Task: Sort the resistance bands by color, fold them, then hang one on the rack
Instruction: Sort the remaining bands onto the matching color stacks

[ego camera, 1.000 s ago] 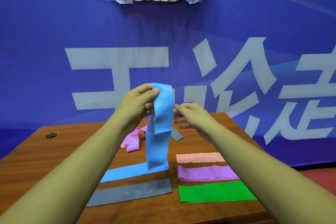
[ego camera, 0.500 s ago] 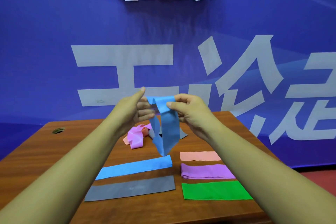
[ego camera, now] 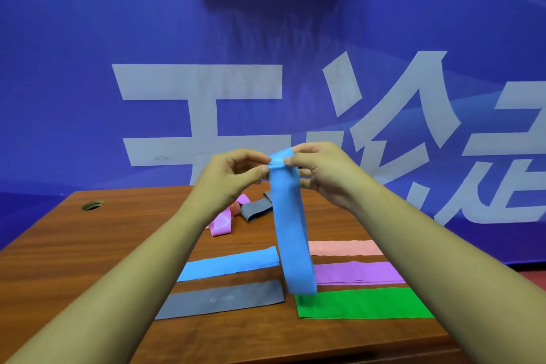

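Both ends now meet up top: my left hand (ego camera: 233, 174) and right hand (ego camera: 319, 168) pinch the blue band (ego camera: 291, 230) there, its loop hanging above the table (ego camera: 88, 260), probably evening the fold.

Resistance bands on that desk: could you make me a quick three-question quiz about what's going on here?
1. True or false: both hands pinch the top of the hanging blue band.
2. Which folded band lies nearest the desk's front edge on the right: A pink, B purple, C green?
3. Fill in: unfolded bands still lie in a loose ____ behind the arms.

Key: 1 true, left hand and right hand. 2 C, green band. 3 heap.
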The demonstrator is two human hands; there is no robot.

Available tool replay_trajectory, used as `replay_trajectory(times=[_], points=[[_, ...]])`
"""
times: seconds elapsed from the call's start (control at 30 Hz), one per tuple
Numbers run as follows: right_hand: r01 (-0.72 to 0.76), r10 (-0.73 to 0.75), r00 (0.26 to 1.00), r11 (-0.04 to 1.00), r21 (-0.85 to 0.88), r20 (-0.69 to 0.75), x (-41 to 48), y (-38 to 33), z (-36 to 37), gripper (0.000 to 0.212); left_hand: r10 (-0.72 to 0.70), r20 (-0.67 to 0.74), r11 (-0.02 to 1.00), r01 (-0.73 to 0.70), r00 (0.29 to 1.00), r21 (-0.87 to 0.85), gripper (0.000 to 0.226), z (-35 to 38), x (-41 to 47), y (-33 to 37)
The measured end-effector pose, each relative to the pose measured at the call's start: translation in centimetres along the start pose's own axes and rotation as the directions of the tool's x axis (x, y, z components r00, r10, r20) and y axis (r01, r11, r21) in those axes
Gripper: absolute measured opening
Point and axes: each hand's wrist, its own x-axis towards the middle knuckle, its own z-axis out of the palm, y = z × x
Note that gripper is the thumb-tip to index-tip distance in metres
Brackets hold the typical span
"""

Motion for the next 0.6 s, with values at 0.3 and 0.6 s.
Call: replay_trajectory(times=[0.3,0.6], points=[[0.040,-0.042,0.999,0.983,-0.178,-0.006,-0.5,-0.1,-0.1,0.027,0.048,-0.092,0.994,-0.038,0.995,0.105,0.012,0.5,0.3,-0.2],[0.356,-0.345,0.928,0.713,-0.604,0.140,0.4,-0.2,1.8,0.012,0.048,-0.157,0.994,-0.032,0.986,0.101,0.003,-0.7,0.5,-0.5]])
